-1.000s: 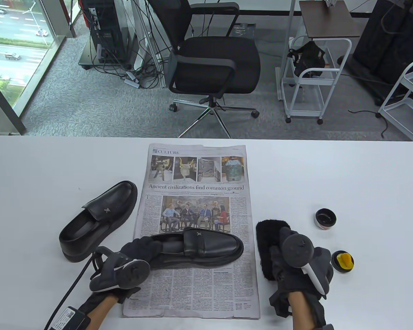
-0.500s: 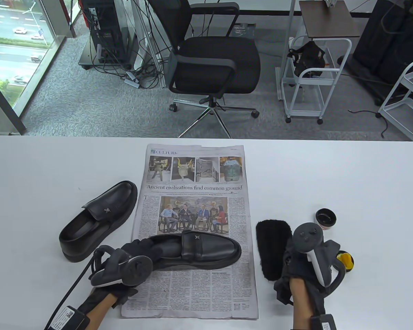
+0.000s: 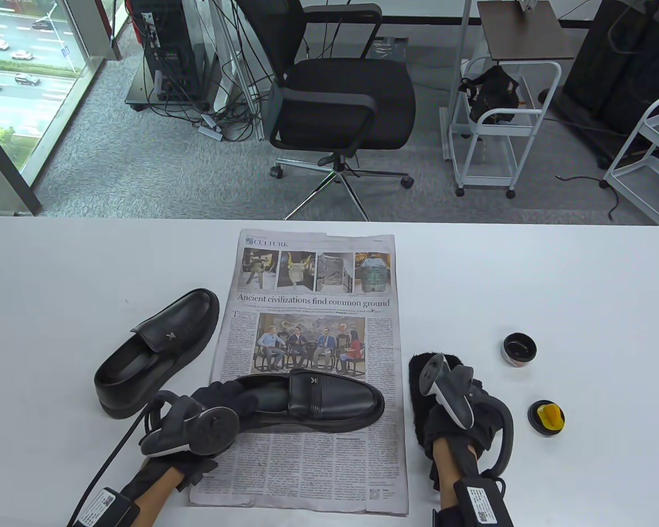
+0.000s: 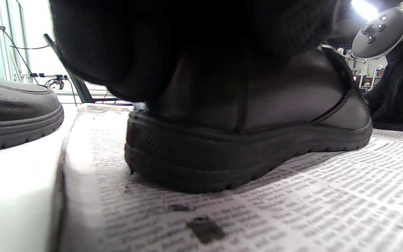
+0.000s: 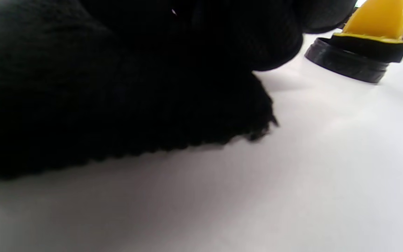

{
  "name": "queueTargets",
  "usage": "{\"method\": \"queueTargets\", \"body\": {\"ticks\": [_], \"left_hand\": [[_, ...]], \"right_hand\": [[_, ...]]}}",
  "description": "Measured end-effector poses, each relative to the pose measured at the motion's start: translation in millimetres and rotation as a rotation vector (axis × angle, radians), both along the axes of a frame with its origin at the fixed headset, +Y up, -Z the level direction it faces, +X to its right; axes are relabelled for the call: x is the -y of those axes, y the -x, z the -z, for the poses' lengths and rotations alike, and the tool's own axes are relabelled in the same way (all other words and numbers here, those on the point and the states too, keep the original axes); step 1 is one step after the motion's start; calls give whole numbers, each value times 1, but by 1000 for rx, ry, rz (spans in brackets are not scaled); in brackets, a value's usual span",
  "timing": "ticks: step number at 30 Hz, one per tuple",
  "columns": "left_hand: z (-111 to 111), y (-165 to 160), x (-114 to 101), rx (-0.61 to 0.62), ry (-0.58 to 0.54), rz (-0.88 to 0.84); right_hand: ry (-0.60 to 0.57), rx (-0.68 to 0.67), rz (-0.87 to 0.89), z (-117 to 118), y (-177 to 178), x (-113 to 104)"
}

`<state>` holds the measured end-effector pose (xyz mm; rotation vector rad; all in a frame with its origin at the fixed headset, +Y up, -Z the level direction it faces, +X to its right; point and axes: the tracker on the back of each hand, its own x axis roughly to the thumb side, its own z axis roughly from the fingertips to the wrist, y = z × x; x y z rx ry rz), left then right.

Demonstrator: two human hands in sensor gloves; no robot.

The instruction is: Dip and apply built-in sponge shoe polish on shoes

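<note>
Polish (image 3: pixel 519 350) sits in a small open pot on the white table (image 3: pixel 582 274), with its yellow sponge lid (image 3: pixel 547 418) close by. The right hand (image 3: pixel 454 409) lies on a fuzzy black brush (image 3: pixel 420 406) beside the newspaper (image 3: pixel 313 351), but its fingers are hidden, so I cannot tell its grip. The left hand (image 3: pixel 219 403) has its fingers tucked inside the heel of one black shoe (image 3: pixel 329 398) on the newspaper, holding it, and the other shoe (image 3: pixel 159 351) rests on the table to the left.

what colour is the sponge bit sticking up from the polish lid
Yellow: the sponge stands on a black lid, clearest in the table view.
</note>
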<state>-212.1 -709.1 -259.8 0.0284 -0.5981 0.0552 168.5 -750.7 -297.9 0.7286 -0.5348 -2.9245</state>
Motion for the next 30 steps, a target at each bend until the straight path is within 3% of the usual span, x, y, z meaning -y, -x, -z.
{"method": "queueTargets", "body": {"ticks": [4, 9, 11, 14, 15, 17, 18, 20, 23, 24, 30], "left_hand": [[0, 0, 0, 0, 5, -1], [0, 0, 1, 0, 11, -5], [0, 1, 1, 0, 11, -6], [0, 1, 1, 1, 11, -4], [0, 1, 1, 2, 12, -4], [0, 1, 1, 3, 14, -6], [0, 1, 1, 2, 16, -8], [0, 1, 1, 3, 17, -9], [0, 0, 2, 1, 19, -10], [0, 0, 2, 1, 19, -10], [0, 0, 2, 1, 19, -9]], "right_hand": [[-73, -3, 49, -1, 2, -4], [-343, -73, 159, -10, 12, -38], [-549, -196, 228, -15, 31, -53], [-698, -428, 205, -24, 76, -65], [-694, -472, 190, -25, 83, -66], [-667, -694, 148, -29, 112, -68], [-588, -805, 158, -32, 126, -65], [-491, -894, 216, -35, 136, -60], [-285, -924, 260, -38, 142, -47], [-263, -923, 263, -39, 142, -45], [-352, -957, 360, -41, 153, -39]]}}
